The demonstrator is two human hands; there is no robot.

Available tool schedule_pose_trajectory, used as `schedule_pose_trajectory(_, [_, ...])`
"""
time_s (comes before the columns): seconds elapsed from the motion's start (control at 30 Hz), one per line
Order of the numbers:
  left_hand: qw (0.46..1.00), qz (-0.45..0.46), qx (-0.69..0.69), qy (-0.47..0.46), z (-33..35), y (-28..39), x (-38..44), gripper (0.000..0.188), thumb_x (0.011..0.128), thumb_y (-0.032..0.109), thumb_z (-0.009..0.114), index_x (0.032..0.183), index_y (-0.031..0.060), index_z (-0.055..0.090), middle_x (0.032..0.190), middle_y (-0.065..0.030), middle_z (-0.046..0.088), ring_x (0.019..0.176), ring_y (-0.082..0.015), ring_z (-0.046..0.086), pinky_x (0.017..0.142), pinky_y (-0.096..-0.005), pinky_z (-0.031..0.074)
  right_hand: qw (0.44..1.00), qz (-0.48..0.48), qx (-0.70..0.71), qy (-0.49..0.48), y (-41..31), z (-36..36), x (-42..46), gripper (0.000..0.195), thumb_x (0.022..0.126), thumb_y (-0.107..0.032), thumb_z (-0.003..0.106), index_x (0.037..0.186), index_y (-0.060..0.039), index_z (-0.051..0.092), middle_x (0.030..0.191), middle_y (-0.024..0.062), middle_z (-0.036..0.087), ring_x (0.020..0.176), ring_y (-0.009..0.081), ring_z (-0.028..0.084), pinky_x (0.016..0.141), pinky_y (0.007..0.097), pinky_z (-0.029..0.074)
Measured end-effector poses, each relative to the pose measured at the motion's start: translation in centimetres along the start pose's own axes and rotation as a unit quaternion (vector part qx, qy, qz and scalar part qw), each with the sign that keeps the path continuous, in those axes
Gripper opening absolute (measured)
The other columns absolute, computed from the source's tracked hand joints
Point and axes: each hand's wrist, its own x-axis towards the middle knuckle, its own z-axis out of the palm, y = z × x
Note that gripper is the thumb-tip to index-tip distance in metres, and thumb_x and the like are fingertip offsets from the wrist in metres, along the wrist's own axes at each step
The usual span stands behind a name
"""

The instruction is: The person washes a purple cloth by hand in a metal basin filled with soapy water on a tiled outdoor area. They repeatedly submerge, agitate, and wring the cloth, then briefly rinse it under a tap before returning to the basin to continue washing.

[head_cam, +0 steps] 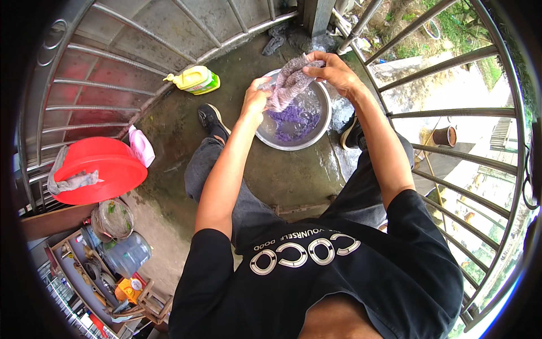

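Stretched between my two hands is a greyish-pink wet cloth (292, 82), held above a round metal basin (292, 146). My left hand (255, 99) grips its lower left end, and my right hand (334, 72) pinches its upper right end. Water fills part of the basin, where a purple cloth (294, 120) lies. The raised cloth hides the basin's upper left part. The basin rests on the wet concrete floor between my feet.
A yellow detergent bottle (198, 80) and a pink bottle (141, 146) stand at the left. A red plastic tub (114, 169) with a grey cloth leans by the metal railing (99, 108). Another railing (449, 112) bounds the right. A dark cloth (275, 40) lies beyond the basin.
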Motion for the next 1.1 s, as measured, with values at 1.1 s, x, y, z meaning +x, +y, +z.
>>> schedule_pose_trajectory(1.1, [0.939, 0.091, -0.305, -0.129, 1.1, 3.2, -0.8, 0.026, 0.089, 0.02, 0.055, 0.101, -0.0027, 0.051, 0.093, -0.0132, 0.058, 0.081, -0.022, 0.06, 0.073, -0.04, 0.052, 0.959, -0.024, 0.078, 0.271, 2.5, 1.6, 3.7, 0.013, 0.093, -0.018, 0.049, 0.095, -0.0053, 0.051, 0.076, 0.0012, 0.052, 0.067, 0.0095, 0.047, 0.061, 0.0247, 0.041])
